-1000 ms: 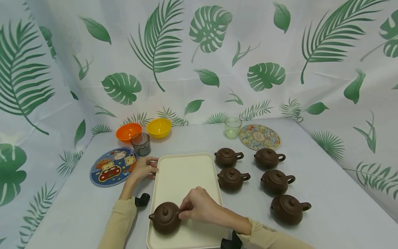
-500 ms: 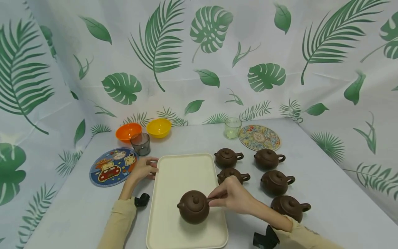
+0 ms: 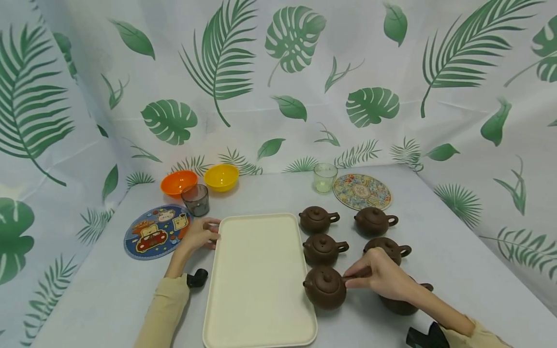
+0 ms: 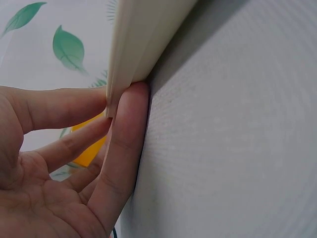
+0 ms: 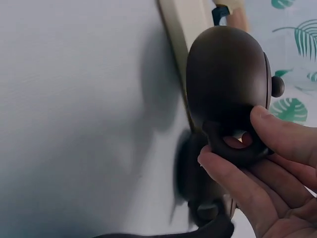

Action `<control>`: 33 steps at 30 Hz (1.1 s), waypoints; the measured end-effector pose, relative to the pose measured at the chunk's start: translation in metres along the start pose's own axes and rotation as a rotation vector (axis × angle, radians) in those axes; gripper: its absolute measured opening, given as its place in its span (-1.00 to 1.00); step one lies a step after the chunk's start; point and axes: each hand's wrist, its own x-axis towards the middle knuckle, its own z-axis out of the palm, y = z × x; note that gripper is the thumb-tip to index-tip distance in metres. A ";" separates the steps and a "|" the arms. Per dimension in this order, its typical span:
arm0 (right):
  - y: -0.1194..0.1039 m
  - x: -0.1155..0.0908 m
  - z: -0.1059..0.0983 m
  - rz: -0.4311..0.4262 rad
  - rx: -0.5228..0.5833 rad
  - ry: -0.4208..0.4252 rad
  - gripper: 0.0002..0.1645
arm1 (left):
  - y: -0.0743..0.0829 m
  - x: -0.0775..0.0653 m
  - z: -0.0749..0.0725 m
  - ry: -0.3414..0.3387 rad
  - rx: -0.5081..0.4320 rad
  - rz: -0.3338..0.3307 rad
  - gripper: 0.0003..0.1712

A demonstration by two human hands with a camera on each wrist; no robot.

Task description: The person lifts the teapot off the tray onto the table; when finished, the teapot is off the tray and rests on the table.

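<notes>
My right hand (image 3: pixel 378 273) pinches the handle of a dark brown teapot (image 3: pixel 325 287), just past the right edge of the cream tray (image 3: pixel 261 270). In the right wrist view the thumb and fingers grip the looped handle, and the teapot body (image 5: pixel 225 74) appears raised, with a shadow on the cloth. My left hand (image 3: pixel 201 235) holds the tray's left rim; the left wrist view shows the rim (image 4: pixel 129 49) between its digits, one tucked underneath. Behind the held teapot stand two more teapots, a nearer one (image 3: pixel 324 249) and a farther one (image 3: pixel 315 219).
Farther right is another column of teapots: one (image 3: pixel 375 221) at the back, two partly hidden by my right hand and arm. Orange (image 3: pixel 178 183) and yellow bowls (image 3: pixel 222 178), a grey glass (image 3: pixel 196 200) and a blue round mat (image 3: pixel 152 237) lie left; a green glass (image 3: pixel 324 179) and patterned mat (image 3: pixel 363 192) right.
My right hand has lifted the teapot from the tray's near left part and carried it right, past the tray's right edge. My left hand stays at the tray's rim.
</notes>
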 end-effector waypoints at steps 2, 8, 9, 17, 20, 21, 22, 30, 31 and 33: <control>0.003 -0.002 -0.001 0.021 0.004 -0.012 -0.84 | 0.000 0.000 0.000 0.001 -0.001 0.005 -0.46; 0.010 -0.005 -0.001 0.044 0.010 -0.016 -0.84 | -0.001 0.001 0.001 0.009 -0.003 0.005 -0.45; 0.011 -0.006 0.000 0.046 0.012 -0.016 -0.84 | -0.002 0.001 0.001 0.008 -0.003 0.004 -0.45; 0.016 -0.005 0.000 0.049 0.011 -0.039 -0.87 | -0.002 0.001 0.002 0.001 -0.008 0.006 -0.45; 0.014 -0.002 0.000 0.043 -0.001 -0.057 -0.87 | -0.002 0.002 0.001 0.008 -0.011 0.008 -0.45; 0.014 -0.001 0.000 0.044 -0.006 -0.063 -0.87 | -0.002 0.003 0.001 0.005 -0.011 0.014 -0.45; 0.013 0.000 0.000 0.050 -0.009 -0.068 -0.87 | -0.003 0.003 0.002 0.005 -0.013 0.014 -0.45; 0.010 0.005 -0.007 0.035 -0.059 -0.103 -0.86 | -0.001 0.003 0.003 0.013 0.015 0.017 -0.45; 0.008 0.007 -0.010 0.032 -0.064 -0.090 -0.83 | 0.001 0.002 0.003 0.017 0.043 0.017 -0.46; 0.005 0.012 -0.017 0.016 -0.071 -0.032 -0.75 | 0.008 0.001 0.001 0.023 0.128 0.021 -0.45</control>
